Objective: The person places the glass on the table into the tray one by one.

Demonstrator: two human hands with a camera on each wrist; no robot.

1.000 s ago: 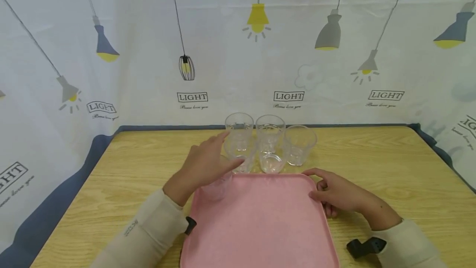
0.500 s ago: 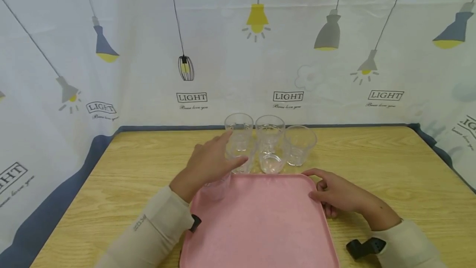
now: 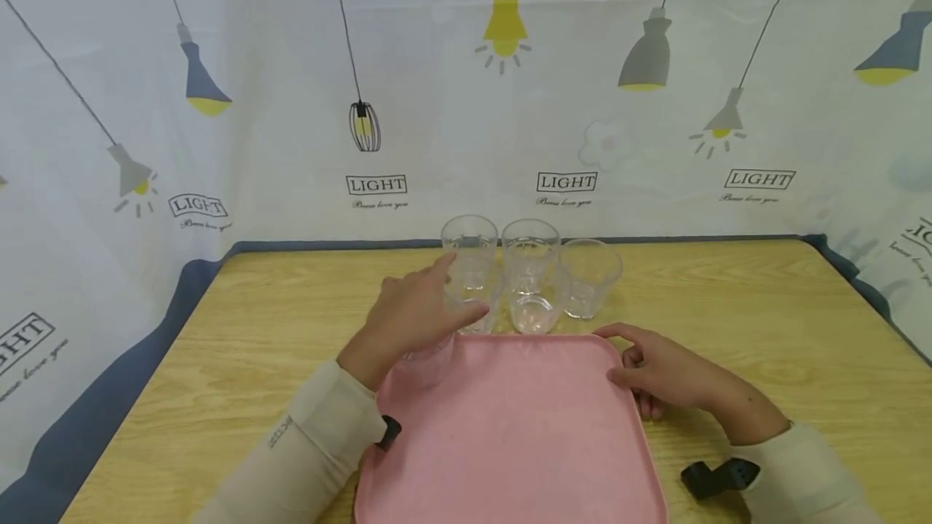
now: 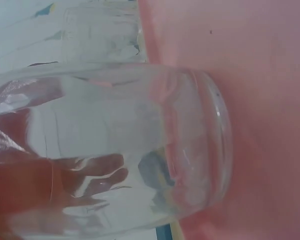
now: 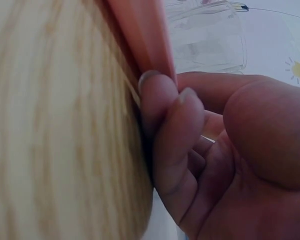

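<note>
Repeated boxed labels on the white backdrop point(image 3: 437, 47) read "LIGHT", each with small script beneath ending "love you"; dark lettering on the left sleeve point(image 3: 313, 443) is too small to read; the left hand point(image 3: 411, 310) is positioned above the far left corner of the pink tray point(image 3: 510, 427), thumb and index finger straight and spread near the front-left clear cup point(image 3: 469, 291), contact not determinable; the right hand point(image 3: 658, 370) pinches the tray's far right corner, index finger along the rim; the tray is plain, round-cornered and rimmed, located on the wood-grain table point(image 3: 218, 346); one transparent tumbler point(image 4: 115, 120) is at its far left corner; other clear cups point(image 3: 530, 257) stand grouped just beyond its far edge.
</note>
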